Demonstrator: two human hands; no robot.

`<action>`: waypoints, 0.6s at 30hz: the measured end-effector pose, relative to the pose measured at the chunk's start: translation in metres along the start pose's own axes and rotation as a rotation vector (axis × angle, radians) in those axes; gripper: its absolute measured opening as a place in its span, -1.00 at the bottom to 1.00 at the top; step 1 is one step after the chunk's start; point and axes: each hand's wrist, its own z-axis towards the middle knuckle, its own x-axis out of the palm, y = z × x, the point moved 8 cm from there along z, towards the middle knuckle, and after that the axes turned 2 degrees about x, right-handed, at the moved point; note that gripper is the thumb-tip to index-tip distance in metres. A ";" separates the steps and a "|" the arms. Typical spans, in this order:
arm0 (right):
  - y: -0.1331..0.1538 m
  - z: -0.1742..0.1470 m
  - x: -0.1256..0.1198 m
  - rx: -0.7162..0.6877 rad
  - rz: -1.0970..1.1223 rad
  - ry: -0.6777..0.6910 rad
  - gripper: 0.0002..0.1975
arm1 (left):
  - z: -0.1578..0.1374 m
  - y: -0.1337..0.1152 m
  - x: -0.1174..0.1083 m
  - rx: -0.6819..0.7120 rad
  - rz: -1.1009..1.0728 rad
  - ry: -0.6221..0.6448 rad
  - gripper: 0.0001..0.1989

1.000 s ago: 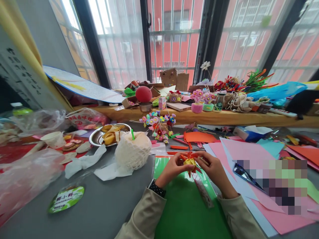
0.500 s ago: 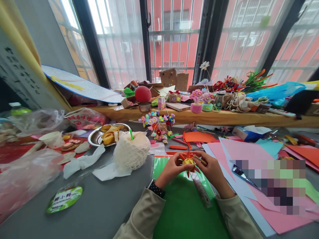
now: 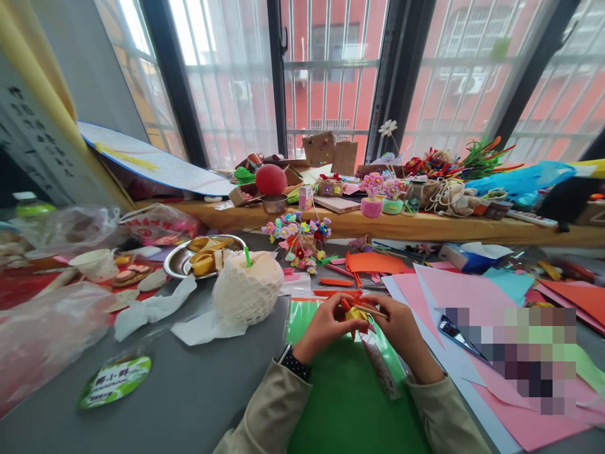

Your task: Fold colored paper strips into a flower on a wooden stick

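Pinched in my left hand [image 3: 322, 328] is a red and yellow folded paper flower [image 3: 356, 315], its pointed red petals showing around the yellow middle. My right hand [image 3: 399, 329] grips a thin wooden stick [image 3: 373, 311], whose tip meets the flower's yellow part. Both hands are above a glossy green sheet [image 3: 350, 391]. Beneath the flower, a narrow clear packet [image 3: 379, 366] with a printed pattern lies on that sheet. Fingers cover part of the flower.
To the left stand a netted coconut [image 3: 248, 287] with a green straw and a metal bowl [image 3: 176, 268]. Pink paper sheets [image 3: 472, 293] and a phone [image 3: 460, 334] lie at right. Behind is a bunch of small craft flowers [image 3: 297, 236], below a crowded window ledge [image 3: 227, 221].
The flower has turned and tilted in my left hand. My right hand has shifted slightly, and the stick now lies flatter across the flower's yellow part.
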 end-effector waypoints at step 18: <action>-0.003 -0.001 0.001 0.031 0.030 0.058 -0.78 | 0.000 0.003 0.002 -0.030 -0.071 0.021 -0.60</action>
